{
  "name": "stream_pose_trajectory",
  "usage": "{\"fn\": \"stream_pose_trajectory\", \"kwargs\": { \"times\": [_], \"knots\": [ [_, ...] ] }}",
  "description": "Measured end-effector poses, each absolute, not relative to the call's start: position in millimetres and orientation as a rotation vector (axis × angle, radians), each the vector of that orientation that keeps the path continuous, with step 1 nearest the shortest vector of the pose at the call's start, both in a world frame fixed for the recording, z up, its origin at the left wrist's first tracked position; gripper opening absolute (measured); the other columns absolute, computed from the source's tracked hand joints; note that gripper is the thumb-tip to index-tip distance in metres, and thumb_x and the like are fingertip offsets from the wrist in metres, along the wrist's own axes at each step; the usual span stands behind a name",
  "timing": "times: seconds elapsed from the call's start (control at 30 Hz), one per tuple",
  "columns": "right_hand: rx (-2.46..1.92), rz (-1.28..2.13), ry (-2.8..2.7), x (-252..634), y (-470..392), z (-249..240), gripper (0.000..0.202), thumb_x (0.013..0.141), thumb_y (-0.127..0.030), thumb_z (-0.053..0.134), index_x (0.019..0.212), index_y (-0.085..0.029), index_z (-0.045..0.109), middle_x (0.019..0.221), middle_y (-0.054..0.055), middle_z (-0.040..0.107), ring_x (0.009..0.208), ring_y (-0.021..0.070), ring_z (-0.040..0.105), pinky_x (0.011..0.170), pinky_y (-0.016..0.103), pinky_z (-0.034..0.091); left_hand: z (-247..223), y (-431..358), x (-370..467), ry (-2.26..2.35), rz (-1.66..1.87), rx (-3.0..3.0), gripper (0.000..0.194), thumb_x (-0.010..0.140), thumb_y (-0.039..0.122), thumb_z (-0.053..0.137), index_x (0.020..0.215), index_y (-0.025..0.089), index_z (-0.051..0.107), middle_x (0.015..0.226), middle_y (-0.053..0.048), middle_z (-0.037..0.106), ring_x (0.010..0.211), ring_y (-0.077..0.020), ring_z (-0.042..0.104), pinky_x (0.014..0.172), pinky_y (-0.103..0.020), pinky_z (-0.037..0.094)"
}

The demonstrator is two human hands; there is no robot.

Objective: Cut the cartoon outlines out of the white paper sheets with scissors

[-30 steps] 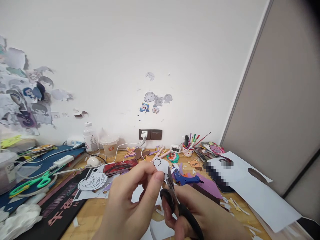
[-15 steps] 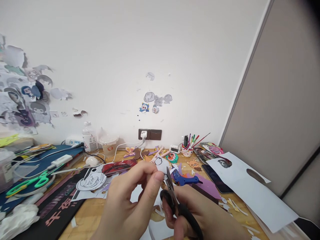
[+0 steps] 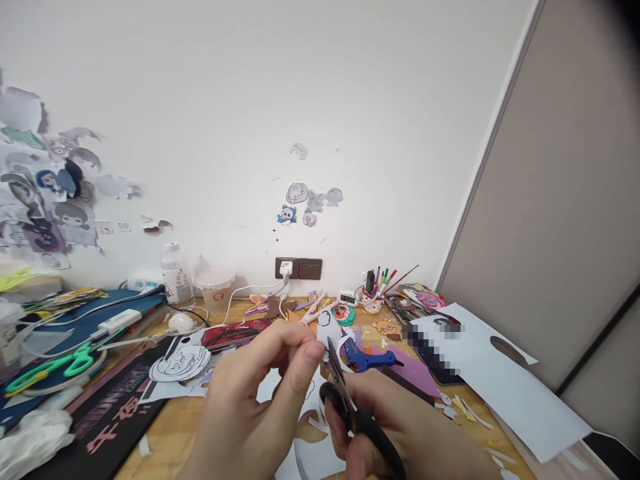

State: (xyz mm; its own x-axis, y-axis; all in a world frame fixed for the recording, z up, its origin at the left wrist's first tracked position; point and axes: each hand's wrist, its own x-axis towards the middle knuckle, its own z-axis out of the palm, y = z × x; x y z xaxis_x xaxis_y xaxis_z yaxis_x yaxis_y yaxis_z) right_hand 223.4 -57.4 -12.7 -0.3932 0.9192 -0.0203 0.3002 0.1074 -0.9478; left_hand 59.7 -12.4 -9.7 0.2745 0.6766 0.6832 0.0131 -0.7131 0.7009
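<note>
Between thumb and fingertips, my left hand (image 3: 265,393) pinches a small piece of white paper (image 3: 327,321) with a black cloud-like outline drawn on it. My right hand (image 3: 385,407) has its fingers through the handles of black-handled scissors (image 3: 357,413). The blades point up and away, right beside the paper at my left fingertips; whether they touch it I cannot tell. Below both hands lie white paper sheets (image 3: 310,460), partly hidden by my hands. A blue glue gun (image 3: 373,359) lies just beyond my right hand.
At left lie a stack of white paper cutouts (image 3: 180,363), green-handled scissors (image 3: 55,370) and crumpled tissue (image 3: 37,440). A bottle (image 3: 177,277) and a lidded cup (image 3: 216,290) stand near the wall. A pen cup (image 3: 373,301) is at the back; a large white sheet (image 3: 510,393) lies right.
The paper in my left hand has turned a little and its cloud outline shows slightly further right. The scissors' blades have shifted slightly left and lower. Both hands keep their hold.
</note>
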Motion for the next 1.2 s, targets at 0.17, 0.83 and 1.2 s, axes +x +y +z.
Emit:
{"fn": "stream_pose_trajectory", "kwargs": {
  "times": [0.17, 0.83, 1.2],
  "knots": [
    [-1.214, 1.290, -1.785, 222.7, -57.4, -13.2, 0.029, 0.069, -0.035, 0.074, 0.066, -0.016, 0.051, 0.060, -0.007, 0.047, 0.056, 0.0078, 0.040, 0.049, 0.019, 0.028, -9.3, -10.4, 59.8, 0.623, 1.457, 1.972, 0.015, 0.087, 0.022, 0.046, 0.074, 0.022, 0.053, 0.055, 0.007, 0.042, 0.046, -0.0054, 0.038, 0.045, -0.015, 0.033],
    [-1.253, 1.300, -1.785, 222.9, -56.7, -13.9, 0.035, 0.067, -0.038, 0.075, 0.066, -0.018, 0.046, 0.060, -0.008, 0.039, 0.055, 0.0079, 0.035, 0.046, 0.021, 0.026, -7.5, -14.2, 59.3, 0.666, 1.481, 1.973, 0.015, 0.087, 0.024, 0.047, 0.074, 0.021, 0.053, 0.054, 0.007, 0.043, 0.045, -0.0059, 0.038, 0.044, -0.015, 0.034],
    [-1.188, 1.295, -1.759, 221.3, -54.5, -15.2, 0.032, 0.068, -0.033, 0.075, 0.065, -0.017, 0.048, 0.059, -0.008, 0.044, 0.054, 0.0073, 0.037, 0.047, 0.020, 0.026, -11.6, -13.1, 57.5, 0.608, 1.520, 2.139, 0.013, 0.086, 0.015, 0.045, 0.084, 0.027, 0.049, 0.049, 0.010, 0.045, 0.040, -0.0062, 0.043, 0.039, -0.013, 0.037]
  ]
}}
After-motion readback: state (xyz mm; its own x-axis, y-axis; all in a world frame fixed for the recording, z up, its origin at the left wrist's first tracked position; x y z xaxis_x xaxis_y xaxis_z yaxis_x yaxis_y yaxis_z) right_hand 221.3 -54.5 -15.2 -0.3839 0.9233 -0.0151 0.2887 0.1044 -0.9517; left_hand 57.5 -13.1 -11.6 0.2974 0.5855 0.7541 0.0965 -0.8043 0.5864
